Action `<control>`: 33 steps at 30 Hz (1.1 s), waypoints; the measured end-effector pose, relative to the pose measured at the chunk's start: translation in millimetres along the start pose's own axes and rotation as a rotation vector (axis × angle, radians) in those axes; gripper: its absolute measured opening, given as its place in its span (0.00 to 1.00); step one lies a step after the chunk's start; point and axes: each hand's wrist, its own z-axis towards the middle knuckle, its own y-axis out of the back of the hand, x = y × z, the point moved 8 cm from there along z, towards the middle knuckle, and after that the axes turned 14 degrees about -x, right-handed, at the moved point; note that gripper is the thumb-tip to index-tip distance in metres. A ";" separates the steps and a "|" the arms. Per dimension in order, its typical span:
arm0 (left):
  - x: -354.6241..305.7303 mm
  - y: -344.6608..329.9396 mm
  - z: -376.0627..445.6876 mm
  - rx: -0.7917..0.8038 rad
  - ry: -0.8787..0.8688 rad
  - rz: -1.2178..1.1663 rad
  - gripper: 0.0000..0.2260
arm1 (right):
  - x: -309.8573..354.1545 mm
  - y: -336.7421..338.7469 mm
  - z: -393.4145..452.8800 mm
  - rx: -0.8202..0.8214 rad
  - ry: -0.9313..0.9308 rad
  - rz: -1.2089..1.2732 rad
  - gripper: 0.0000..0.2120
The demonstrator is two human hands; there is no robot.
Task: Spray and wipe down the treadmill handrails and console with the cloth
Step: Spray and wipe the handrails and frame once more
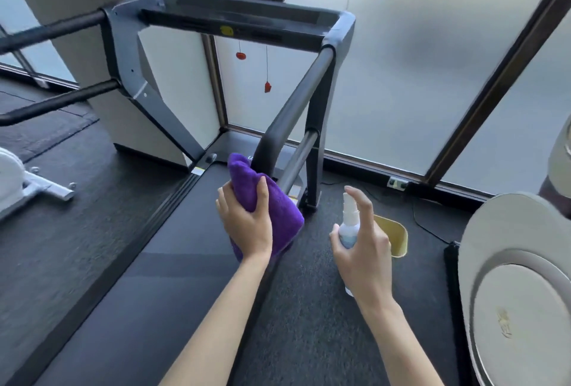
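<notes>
- At the near end of the right handrail (298, 101), head view: the left hand (245, 221) grips a bunched purple cloth (268, 209), fingers and thumb curled round it. The cloth covers the rail's lower bend, which comes out of the top of the cloth toward 12 o'clock.
- At 3 o'clock from the cloth, well clear of the rail: the right hand (360, 246) holds a small white spray bottle (349, 221), palm wrapped round the body, forefinger raised over the nozzle head. The nozzle appears to face the rail and cloth; no mist is visible.
- At 12 o'clock, beyond the rail: the console (234, 19) spans the frame top, dark and slightly blurred. A yellow mark sits on its underside, and two red tags (267, 87) hang on cords below it. No hand or cloth is near it.
- At 10 o'clock: the left handrail (52, 28) runs out to the frame edge, untouched at this moment.
- At 6 to 7 o'clock, beneath the arms: the treadmill belt (145, 246) runs toward the camera.
- At 4 o'clock: a yellow bin (397, 237) stands on the dark floor behind the right hand; a pale round machine housing (519, 277) fills the right edge.
- Judgement on progress: work is under way on the right handrail only. Whether any surface is already wiped cannot be told, since no wetness or streaking shows. The rest of this rail, the left handrail and the console likely remain, so the task reads as early.
</notes>
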 end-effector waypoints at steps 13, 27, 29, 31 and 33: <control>-30.5 1.0 -17.6 -0.485 -0.048 0.265 0.25 | -41.7 -53.3 95.6 0.479 0.292 0.182 0.34; -16.4 -2.5 -35.8 -0.817 -0.005 0.280 0.18 | -28.7 -149.2 110.4 0.882 0.460 0.294 0.32; -7.3 -7.0 -52.0 -0.941 0.031 0.269 0.15 | -24.0 -156.6 113.2 0.917 0.481 0.346 0.30; 11.5 -16.1 -73.8 -1.074 0.128 0.196 0.16 | -22.4 -164.0 115.1 0.964 0.503 0.396 0.30; 30.5 -26.8 -91.2 -1.198 0.213 0.090 0.17 | -24.6 -168.4 118.4 1.013 0.548 0.443 0.30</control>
